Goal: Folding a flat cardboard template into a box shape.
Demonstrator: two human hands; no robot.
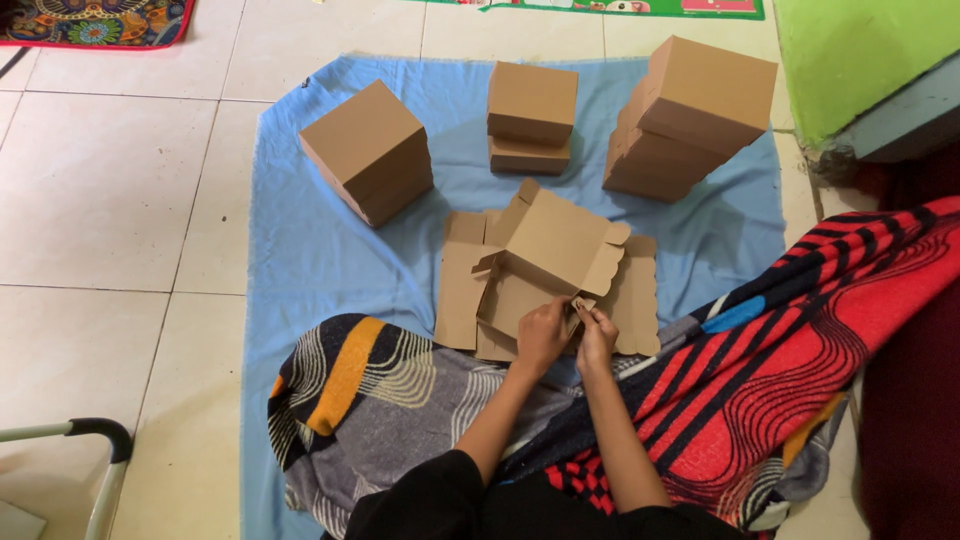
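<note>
Item one, far left: a metal frame with a black grip (100, 432) on the tiled floor, off the near-left corner of the blue cloth (300, 270).

Item two, towards the cloth's far-left corner: a stack of closed brown boxes (368, 150), set askew.

Item three, middle of the far edge: a shorter stack of two boxes (531, 115).

Item four, centre of the cloth, towards the near edge: the half-folded carton (545, 262), lid flap raised, lying on a pile of flat blanks (460, 290) (scalloped edges show at the right).

Item five: our left hand (541, 335), fingers curled and pinched on the carton's near wall.

Item six: our right hand (597, 332), touching the left, fingertips closed on a small tab at the same near corner.

Handling note: we judge that the tab seats best if we crease it fully along its score, keep the wall upright with the left hand, and feed the tab squarely into its slot without forcing, since thin card tears at the notch.

Item seven, towards the far-right corner: the tallest stack of boxes (690, 115), leaning.

Item eight, over the cloth's right edge: a red-and-black striped blanket (800, 350).
</note>
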